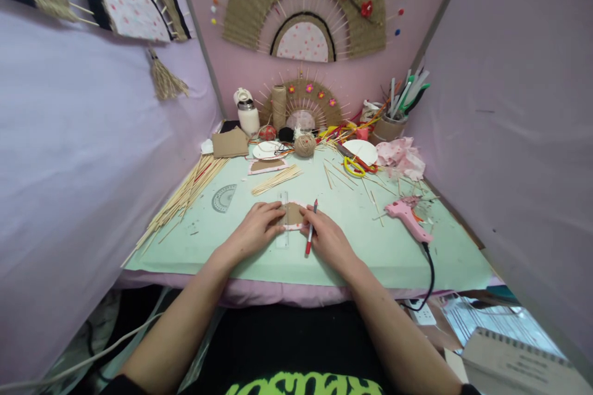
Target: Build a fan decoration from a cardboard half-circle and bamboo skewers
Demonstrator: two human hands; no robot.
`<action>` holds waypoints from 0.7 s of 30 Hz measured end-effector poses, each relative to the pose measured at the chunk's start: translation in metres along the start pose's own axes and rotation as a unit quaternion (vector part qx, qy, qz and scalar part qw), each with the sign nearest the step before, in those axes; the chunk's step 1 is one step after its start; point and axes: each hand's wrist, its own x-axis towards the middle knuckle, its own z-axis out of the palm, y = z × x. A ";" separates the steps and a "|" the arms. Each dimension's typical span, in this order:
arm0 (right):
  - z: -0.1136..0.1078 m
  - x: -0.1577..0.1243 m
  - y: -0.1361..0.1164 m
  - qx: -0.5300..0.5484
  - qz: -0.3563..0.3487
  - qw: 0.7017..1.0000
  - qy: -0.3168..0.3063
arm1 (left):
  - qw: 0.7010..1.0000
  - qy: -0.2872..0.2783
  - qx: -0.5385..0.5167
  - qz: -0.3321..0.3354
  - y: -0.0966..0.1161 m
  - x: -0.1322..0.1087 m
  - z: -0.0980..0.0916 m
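Note:
A small cardboard half-circle [294, 214] with a white, red-dotted edging lies flat on the table before me. Across its left part a clear plastic ruler [284, 237] stands lengthwise, pointing away from me. My left hand [254, 225] grips the ruler and the cardboard's left side between thumb and fingers. In my right hand [328, 237] is a red-and-white pen [309, 241], tucked between the fingers with its red end toward me. The same hand's fingertips touch the cardboard's right side. Left of my hands lies a clear protractor [224, 198].
Bamboo sticks [185, 194] are piled at the left, with a smaller bundle [277, 179] ahead. A pink glue gun [410, 222] with a black cord lies right. Yellow-handled scissors [354, 166], a twine ball [304, 145] and a white bottle [248, 116] stand farther back.

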 end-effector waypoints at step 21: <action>0.008 -0.010 -0.023 -0.008 -0.103 0.994 -0.042 | 0.997 0.013 -0.027 -0.077 0.007 -0.002 0.000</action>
